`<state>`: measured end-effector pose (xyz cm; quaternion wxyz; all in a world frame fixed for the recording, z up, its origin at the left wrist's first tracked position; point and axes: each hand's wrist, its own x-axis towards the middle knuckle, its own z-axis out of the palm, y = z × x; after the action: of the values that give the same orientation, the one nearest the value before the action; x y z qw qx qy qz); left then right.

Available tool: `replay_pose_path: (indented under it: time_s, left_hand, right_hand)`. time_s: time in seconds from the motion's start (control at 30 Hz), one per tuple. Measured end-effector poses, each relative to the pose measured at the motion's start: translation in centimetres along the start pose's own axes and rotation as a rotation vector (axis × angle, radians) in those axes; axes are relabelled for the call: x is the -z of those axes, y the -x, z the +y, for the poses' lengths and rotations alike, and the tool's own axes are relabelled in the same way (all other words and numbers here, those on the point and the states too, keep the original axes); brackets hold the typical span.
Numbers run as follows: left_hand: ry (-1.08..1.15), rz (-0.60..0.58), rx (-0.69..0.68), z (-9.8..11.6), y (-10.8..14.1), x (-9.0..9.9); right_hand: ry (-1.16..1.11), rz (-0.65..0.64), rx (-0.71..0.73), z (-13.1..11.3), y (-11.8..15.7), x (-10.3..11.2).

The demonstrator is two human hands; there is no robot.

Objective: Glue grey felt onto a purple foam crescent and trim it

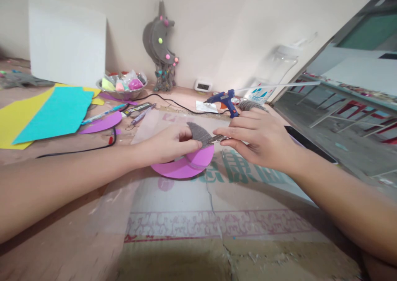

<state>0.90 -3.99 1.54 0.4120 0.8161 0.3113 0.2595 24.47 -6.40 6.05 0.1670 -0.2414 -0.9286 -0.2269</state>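
A purple crescent piece [176, 169], partly wrapped in grey yarn [198, 135], is held above the printed sheet on the table. My left hand [170, 142] grips it at the yarn-covered part, thumb in front. Just to the right, my right hand [254, 134] pinches a small grey bundle [217, 139] between thumb and fingers, close against the wrapped end. What exactly the bundle is made of is too small to tell.
Behind the hands lie a blue glue gun [228, 103] and its black cable. A metal bowl of colored bits [124, 86], turquoise sheet [56, 113] and pens [141, 114] are at left. A grey moon decoration [159, 41] leans on the wall; a dark phone-like slab [310, 145] lies right.
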Motion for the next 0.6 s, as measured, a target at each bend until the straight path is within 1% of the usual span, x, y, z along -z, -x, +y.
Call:
replay_pose_path:
  time_s: [0.27, 0.37, 0.6]
  left_hand:
    - [-0.001, -0.04, 0.016, 0.24, 0.18, 0.07]
    - [-0.014, -0.042, 0.03, 0.18, 0.24, 0.1]
    - [-0.031, -0.036, -0.01, -0.05, 0.21, 0.13]
  right_hand:
    - [0.002, -0.052, 0.001, 0.07, 0.06, -0.3]
    - [-0.024, -0.048, 0.007, 0.09, 0.02, -0.41]
    - [-0.058, -0.036, 0.011, -0.04, 0.03, -0.76]
